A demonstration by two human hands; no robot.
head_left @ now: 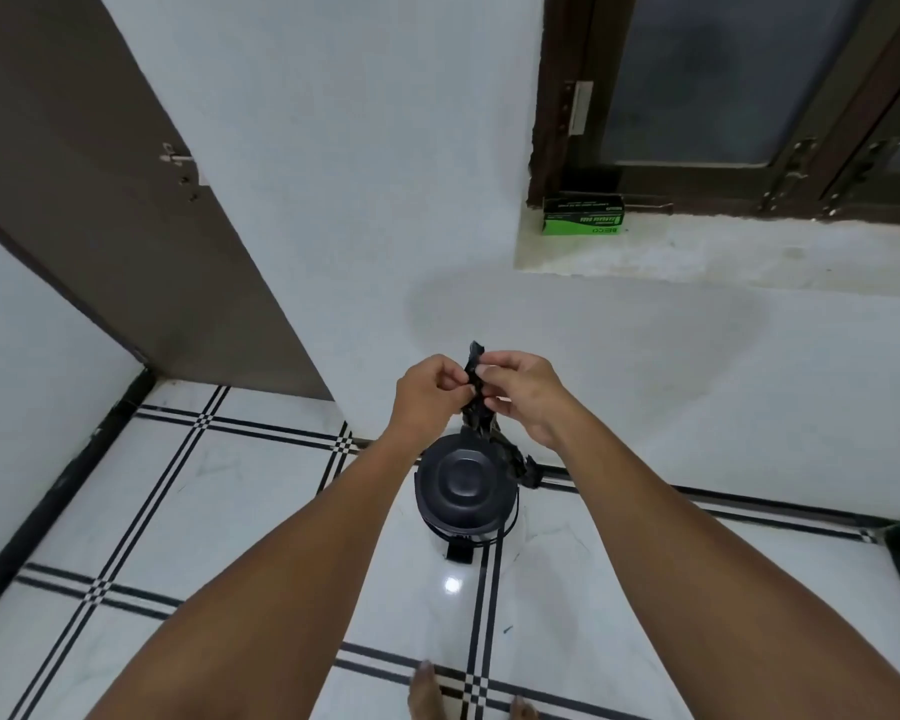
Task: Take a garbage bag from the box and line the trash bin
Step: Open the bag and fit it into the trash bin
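Bag (476,407) out of box; box (584,214) sits at left end of the window sill (723,246), well apart from the hands. Left hand (427,394) and right hand (523,394) both pinch the folded black bag near its top, held above the bin (466,485). Rest of bag hangs crumpled toward the bin's far rim. Bin stands on tiled floor (204,511), lid closed. Judged: fetch step done. Left: open the bag, lift lid, line bin.
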